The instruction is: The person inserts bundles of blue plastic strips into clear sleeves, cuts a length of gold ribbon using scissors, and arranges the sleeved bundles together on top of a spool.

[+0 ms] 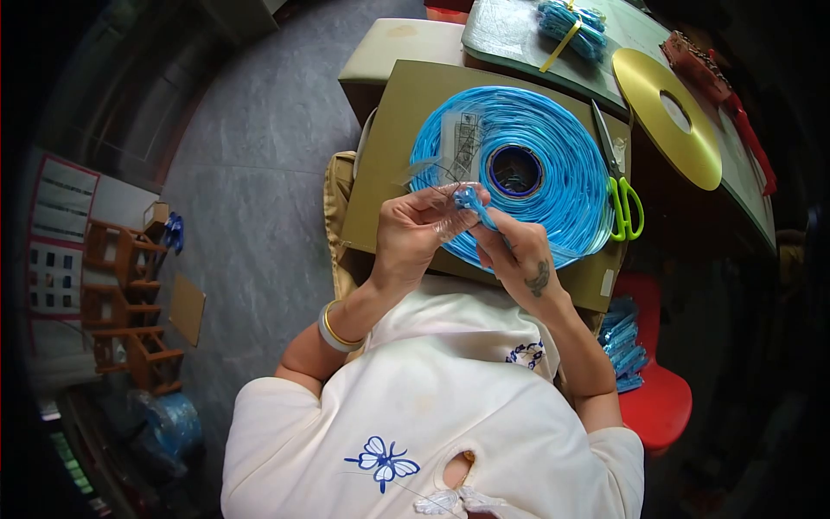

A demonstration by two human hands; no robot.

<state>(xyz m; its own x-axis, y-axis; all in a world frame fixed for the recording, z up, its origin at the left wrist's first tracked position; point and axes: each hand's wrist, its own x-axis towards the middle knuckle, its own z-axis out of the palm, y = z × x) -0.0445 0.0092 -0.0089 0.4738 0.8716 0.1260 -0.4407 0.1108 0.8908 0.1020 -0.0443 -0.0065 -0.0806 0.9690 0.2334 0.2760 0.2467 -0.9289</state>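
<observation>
Over a large coil of blue cord (553, 112), both hands meet. My left hand (408, 238) is closed in a pinch on a clear plastic bag (462, 143) with black printing, whose upper part spreads over the coil. At the fingertips a small blue bundle (474, 203), which looks like folded cord, sits at the bag's lower end. My right hand (523, 255) has its fingers closed on that bundle from the other side. How far the bundle is inside the bag is hidden by the fingers.
The coil lies on a brown board (380, 208). Green-handled scissors (624, 203) rest at its right edge. On the table behind are a gold disc (640, 73) and tied blue bundles (571, 30). More blue packets (622, 342) lie on a red chair (661, 398).
</observation>
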